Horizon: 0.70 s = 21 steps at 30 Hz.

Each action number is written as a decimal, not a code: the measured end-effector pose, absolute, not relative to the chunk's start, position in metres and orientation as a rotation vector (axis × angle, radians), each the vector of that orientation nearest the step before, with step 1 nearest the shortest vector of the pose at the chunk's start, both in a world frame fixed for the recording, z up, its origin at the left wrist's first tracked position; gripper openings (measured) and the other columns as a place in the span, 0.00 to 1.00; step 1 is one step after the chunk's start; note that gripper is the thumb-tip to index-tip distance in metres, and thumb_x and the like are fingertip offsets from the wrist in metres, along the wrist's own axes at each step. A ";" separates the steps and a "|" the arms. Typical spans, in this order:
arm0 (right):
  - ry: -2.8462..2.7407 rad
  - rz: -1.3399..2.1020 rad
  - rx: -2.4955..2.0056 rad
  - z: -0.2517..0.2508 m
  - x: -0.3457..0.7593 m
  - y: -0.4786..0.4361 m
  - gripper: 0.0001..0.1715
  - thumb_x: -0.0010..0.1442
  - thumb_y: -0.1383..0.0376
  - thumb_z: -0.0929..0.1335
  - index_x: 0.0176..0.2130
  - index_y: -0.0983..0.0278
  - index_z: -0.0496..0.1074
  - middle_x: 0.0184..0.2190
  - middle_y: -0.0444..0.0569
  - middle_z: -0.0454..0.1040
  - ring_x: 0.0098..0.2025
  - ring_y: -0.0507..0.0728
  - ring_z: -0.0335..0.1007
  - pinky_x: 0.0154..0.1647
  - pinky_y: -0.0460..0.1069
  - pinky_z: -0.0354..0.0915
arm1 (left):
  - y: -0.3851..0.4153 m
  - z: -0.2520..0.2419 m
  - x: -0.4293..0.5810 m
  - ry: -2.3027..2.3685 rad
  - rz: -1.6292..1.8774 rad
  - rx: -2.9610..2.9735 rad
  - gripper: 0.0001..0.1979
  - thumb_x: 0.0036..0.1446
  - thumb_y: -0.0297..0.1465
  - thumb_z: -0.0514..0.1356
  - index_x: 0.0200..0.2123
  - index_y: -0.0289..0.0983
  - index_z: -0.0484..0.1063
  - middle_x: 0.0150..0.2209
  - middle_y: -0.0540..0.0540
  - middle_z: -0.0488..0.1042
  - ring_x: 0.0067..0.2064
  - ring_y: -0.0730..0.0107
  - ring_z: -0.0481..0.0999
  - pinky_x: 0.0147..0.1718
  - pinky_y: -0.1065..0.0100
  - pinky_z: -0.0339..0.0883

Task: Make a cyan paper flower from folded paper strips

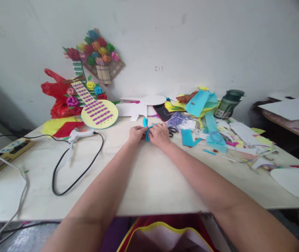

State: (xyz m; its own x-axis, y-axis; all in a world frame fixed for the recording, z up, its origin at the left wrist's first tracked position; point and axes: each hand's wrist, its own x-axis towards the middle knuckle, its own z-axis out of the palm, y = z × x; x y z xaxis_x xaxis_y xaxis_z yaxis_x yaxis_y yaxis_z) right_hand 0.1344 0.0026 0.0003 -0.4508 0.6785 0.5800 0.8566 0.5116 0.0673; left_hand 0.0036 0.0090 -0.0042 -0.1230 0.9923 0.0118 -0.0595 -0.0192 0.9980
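Note:
Both my hands meet over the middle of the table. My left hand (137,134) pinches one side of a strip of bright blue crepe paper (145,122), its folded end standing up above my fingers. From the other side, my right hand (160,135) is closed on the same blue paper, with part of it hanging down between the hands. The fingertips hide how the paper is folded or tied. Just right of my right hand lie black-handled scissors (172,131), partly covered by it. Farther right is a cut piece of blue paper (188,137).
A glue gun (82,134) with a looping black cord lies left, near a yellow power strip (7,154). Behind it stands a paper guitar (99,113) with paper flowers and a red bag (57,91). Paper scraps (244,134) and a green bottle (229,104) occupy the right.

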 end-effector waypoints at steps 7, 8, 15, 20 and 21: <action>-2.285 -0.538 -1.212 -0.002 0.135 0.006 0.16 0.59 0.68 0.58 0.31 0.69 0.73 0.31 0.56 0.72 0.37 0.59 0.59 0.39 0.54 0.47 | 0.005 0.001 0.005 1.299 1.288 1.191 0.15 0.36 0.39 0.64 0.21 0.33 0.67 0.18 0.50 0.67 0.22 0.74 0.68 0.21 0.73 0.61; -2.282 -0.539 -1.211 -0.002 0.135 0.006 0.16 0.59 0.68 0.58 0.31 0.69 0.73 0.31 0.56 0.72 0.37 0.59 0.58 0.40 0.55 0.47 | 0.005 0.001 0.004 1.302 1.286 1.193 0.15 0.36 0.39 0.64 0.20 0.33 0.66 0.18 0.50 0.67 0.22 0.74 0.68 0.21 0.73 0.61; -2.128 -0.518 -1.225 0.002 0.139 0.003 0.15 0.56 0.63 0.63 0.42 0.68 0.69 0.47 0.59 0.67 0.45 0.62 0.55 0.44 0.55 0.47 | 0.004 0.004 0.003 1.320 1.256 1.198 0.15 0.36 0.39 0.65 0.21 0.34 0.65 0.17 0.50 0.67 0.22 0.75 0.68 0.22 0.72 0.62; -2.193 -0.454 -1.168 0.002 0.140 0.004 0.14 0.55 0.66 0.63 0.41 0.67 0.69 0.45 0.57 0.68 0.48 0.62 0.54 0.50 0.55 0.45 | 0.003 0.004 0.002 1.291 1.248 1.246 0.16 0.37 0.39 0.65 0.21 0.35 0.63 0.18 0.52 0.66 0.22 0.76 0.67 0.22 0.73 0.63; -2.206 -0.434 -1.175 0.002 0.140 0.005 0.13 0.55 0.66 0.62 0.40 0.67 0.69 0.42 0.57 0.70 0.47 0.62 0.55 0.50 0.55 0.45 | 0.003 0.003 0.002 1.283 1.245 1.261 0.16 0.38 0.39 0.65 0.22 0.35 0.62 0.18 0.52 0.66 0.22 0.75 0.68 0.22 0.73 0.63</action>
State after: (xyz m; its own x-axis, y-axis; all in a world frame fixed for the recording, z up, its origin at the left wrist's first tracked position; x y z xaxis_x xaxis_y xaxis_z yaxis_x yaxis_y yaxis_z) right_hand 0.1399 0.0048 0.0020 -0.4317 0.6372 0.6384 0.8315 0.5555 0.0079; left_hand 0.0019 0.0028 0.0033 -0.0545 0.9977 0.0393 0.0693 -0.0355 0.9970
